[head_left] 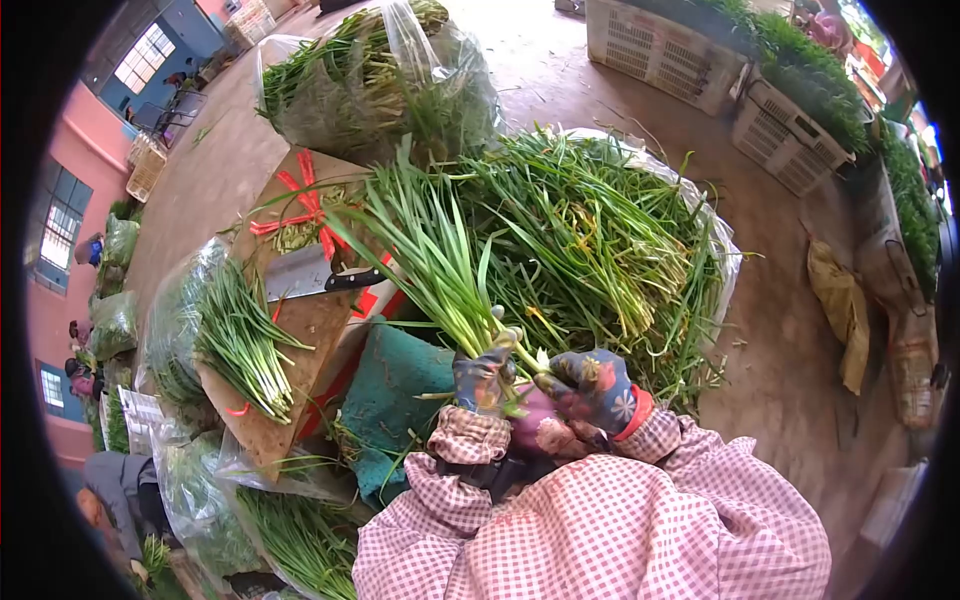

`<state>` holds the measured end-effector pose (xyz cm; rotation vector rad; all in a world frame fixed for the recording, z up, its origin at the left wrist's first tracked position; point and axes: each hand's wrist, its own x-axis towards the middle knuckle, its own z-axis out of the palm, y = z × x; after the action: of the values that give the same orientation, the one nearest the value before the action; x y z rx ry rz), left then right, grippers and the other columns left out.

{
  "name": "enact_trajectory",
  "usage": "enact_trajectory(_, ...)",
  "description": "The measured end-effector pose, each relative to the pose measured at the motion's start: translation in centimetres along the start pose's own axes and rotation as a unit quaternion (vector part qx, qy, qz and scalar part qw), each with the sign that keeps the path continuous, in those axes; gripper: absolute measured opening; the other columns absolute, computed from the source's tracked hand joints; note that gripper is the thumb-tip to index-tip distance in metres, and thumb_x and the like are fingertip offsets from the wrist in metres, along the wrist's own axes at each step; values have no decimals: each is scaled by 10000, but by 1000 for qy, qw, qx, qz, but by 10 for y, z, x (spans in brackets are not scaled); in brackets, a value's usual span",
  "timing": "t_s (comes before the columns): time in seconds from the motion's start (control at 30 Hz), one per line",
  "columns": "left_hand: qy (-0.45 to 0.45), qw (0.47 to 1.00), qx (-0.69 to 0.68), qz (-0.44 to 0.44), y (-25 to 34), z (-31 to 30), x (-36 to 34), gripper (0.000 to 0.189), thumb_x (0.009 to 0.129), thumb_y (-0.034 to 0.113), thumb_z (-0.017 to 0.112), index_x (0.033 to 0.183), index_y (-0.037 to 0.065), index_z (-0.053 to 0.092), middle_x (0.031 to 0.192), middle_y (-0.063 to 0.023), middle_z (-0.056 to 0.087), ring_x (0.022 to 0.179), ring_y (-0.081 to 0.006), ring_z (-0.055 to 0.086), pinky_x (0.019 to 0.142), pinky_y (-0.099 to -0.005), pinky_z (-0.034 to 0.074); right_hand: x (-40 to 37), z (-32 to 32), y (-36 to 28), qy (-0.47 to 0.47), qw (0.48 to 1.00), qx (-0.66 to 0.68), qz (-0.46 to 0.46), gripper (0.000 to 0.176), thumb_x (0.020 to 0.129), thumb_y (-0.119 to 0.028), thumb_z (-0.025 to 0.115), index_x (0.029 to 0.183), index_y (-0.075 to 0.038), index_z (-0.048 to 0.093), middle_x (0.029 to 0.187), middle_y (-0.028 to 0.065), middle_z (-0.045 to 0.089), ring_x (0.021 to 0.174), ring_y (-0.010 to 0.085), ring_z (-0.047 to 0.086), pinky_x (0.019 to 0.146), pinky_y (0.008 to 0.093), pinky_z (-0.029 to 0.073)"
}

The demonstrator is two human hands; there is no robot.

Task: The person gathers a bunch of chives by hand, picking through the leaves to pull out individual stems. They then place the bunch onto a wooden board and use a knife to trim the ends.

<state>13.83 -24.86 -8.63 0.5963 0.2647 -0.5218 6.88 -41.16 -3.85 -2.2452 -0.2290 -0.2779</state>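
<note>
My left hand, in a dark patterned glove, is closed round the lower stalks of a bunch of green leafy stalks. The leaves fan up and to the left. My right hand, gloved with a red band at the wrist, is closed at the pale root end of the stalks, close beside the left. Behind the hands lies a large heap of loose greens on plastic sheeting. On the wooden board to the left are a cleaver, red ties and a trimmed bunch.
A plastic-wrapped bale of greens stands at the back. White crates filled with greens line the right. A teal cushion lies left of my hands. Another person is at the lower left, near bagged greens.
</note>
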Motion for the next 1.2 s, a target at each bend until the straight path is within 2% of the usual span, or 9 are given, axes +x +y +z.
enact_trajectory(0.07,-23,998,40,43,-2,2,0,436,755,22,572,1159,30,409,924,-156,572,621,-178,597,418,-237,474,-4,7,-1,2,991,119,58,157,741,-151,636,824,-25,594,644,77,594,522,152,545,484,267,431)
enact_trajectory(0.1,-72,997,5,36,1,3,0,389,747,20,582,1116,33,461,851,-131,599,580,-144,589,387,-210,450,-4,6,-3,-82,853,445,260,212,757,-156,632,890,-1,578,696,29,602,603,110,545,551,253,442)
enact_trajectory(0.47,24,966,242,84,-29,-68,22,309,854,139,403,1102,-44,426,951,-185,562,720,-269,602,621,-316,527,12,29,15,-64,856,444,257,190,817,-200,561,867,-18,588,684,-2,577,587,42,478,516,199,400)
enact_trajectory(0.53,-40,994,1,102,-41,-83,39,373,790,134,500,1056,-113,411,871,-245,561,681,-263,592,654,-362,519,1,35,17,-15,835,498,233,191,827,-217,545,813,-30,582,656,-12,563,560,37,461,487,197,388)
enact_trajectory(0.6,-191,975,-103,-36,0,-36,11,458,739,53,532,1129,-110,355,838,-191,565,680,-228,600,593,-318,532,-13,26,15,-58,839,439,316,219,829,-250,540,769,-42,573,641,-21,554,560,46,462,482,213,393)
enact_trajectory(0.77,-180,976,-54,110,21,-8,1,539,743,41,583,1201,-55,315,885,-202,556,649,-154,578,461,-211,501,-51,-1,47,-95,987,-17,132,194,784,-290,568,770,-107,633,594,120,565,501,217,567,462,331,438)
enact_trajectory(0.97,-228,961,-154,-4,33,22,-43,612,804,76,522,1303,26,170,847,-61,522,481,-67,424,425,-217,393,-24,-61,57,35,984,-125,126,244,745,-312,590,679,-77,586,558,109,555,508,255,558,462,363,436)
enact_trajectory(1.03,-230,959,-162,-39,37,29,-60,619,796,53,518,1311,62,175,782,-42,551,425,-60,388,391,-215,361,-17,-57,61,-149,917,-341,142,273,714,-347,612,698,-77,571,537,119,534,520,279,551,462,355,433)
enact_trajectory(1.2,-319,942,-89,-49,32,39,-98,748,643,-40,650,1274,11,254,971,-159,566,547,-138,546,394,-239,418,-32,-31,116,-169,917,-356,62,242,730,-328,574,692,-90,598,541,83,561,476,221,555,432,351,421)
